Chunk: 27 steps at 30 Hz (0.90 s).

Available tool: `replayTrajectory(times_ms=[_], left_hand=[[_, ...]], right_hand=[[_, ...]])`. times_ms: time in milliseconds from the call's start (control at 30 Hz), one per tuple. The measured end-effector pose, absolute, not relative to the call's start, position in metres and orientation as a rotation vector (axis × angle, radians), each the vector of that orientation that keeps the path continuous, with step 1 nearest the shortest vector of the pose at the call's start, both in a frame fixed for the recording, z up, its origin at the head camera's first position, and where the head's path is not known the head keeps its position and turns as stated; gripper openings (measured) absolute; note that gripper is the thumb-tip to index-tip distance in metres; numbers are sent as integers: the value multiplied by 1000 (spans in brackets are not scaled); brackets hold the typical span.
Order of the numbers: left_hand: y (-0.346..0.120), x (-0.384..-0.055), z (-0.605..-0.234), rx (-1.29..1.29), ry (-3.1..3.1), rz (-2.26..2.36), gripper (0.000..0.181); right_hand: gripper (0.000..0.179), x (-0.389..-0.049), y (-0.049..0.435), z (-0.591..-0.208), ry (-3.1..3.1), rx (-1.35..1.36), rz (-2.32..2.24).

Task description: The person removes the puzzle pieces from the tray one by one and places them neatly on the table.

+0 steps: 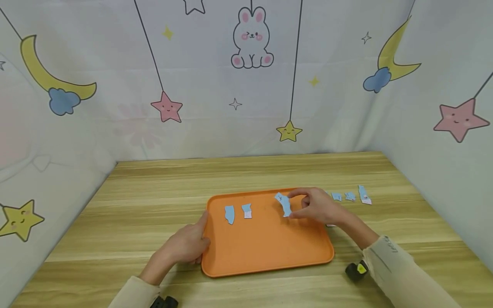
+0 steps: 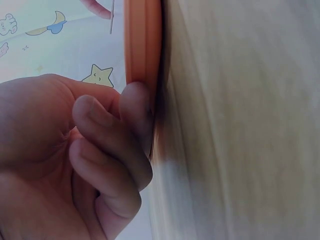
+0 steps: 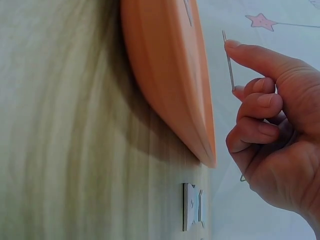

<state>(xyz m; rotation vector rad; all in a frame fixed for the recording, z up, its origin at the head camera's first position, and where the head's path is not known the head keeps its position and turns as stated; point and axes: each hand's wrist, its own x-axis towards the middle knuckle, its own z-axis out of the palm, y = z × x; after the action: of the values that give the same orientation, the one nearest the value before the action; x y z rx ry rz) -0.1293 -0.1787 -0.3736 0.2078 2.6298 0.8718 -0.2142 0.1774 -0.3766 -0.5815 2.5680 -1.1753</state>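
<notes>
An orange tray (image 1: 265,252) lies on the wooden table. At its left edge my left hand (image 1: 188,243) grips the rim, its fingers curled against the outer wall in the left wrist view. Above the tray's right part, my right hand (image 1: 317,206) pinches a light-blue, jagged-edged puzzle piece (image 1: 285,204) between thumb and index finger. The right wrist view shows that thin piece (image 3: 228,62) edge-on, raised above the tray rim. Inside the tray lie a plain blue piece (image 1: 229,214) and a blue-and-white piece (image 1: 247,211).
Several more pieces lie on the table right of the tray, among them a long blue piece (image 1: 364,194) and smaller ones (image 1: 337,196) partly behind the right arm. A printed fabric backdrop (image 1: 215,128) surrounds the wooden table (image 1: 154,179).
</notes>
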Motion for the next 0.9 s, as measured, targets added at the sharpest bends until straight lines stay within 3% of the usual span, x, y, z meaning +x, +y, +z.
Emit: replayTrajectory(times_ms=[900], left_hand=[[-179,-129,-373,239,2612,889,75]], right_hand=[[51,-209,211,-377,2543,-549,-1215]])
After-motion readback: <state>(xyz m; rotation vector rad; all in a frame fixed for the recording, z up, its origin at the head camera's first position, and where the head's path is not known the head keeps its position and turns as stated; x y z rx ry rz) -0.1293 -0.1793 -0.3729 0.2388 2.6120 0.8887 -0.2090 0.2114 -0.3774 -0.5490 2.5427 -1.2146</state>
